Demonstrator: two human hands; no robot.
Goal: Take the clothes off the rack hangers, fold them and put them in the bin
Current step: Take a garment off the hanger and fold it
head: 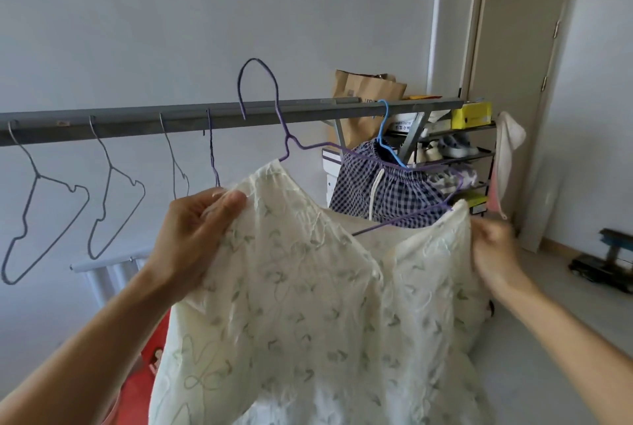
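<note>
Crosswise between the hands hung the cream blouse (308, 270) on its purple hanger (287, 145), hook above the rail (137, 121); left hand (195, 229) pinched one shoulder, right hand (493, 248) the other.

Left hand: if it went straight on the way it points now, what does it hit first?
Likely the neck of the purple hanger, just up and right of where the left hand grips the white blouse at its shoulder. Beyond that is the grey rack bar. Depth is unclear from this one view.

My right hand (493, 248) is blurred against the cream blouse (308, 304), its grip unreadable; the blouse's hem runs off the bottom edge.
</note>
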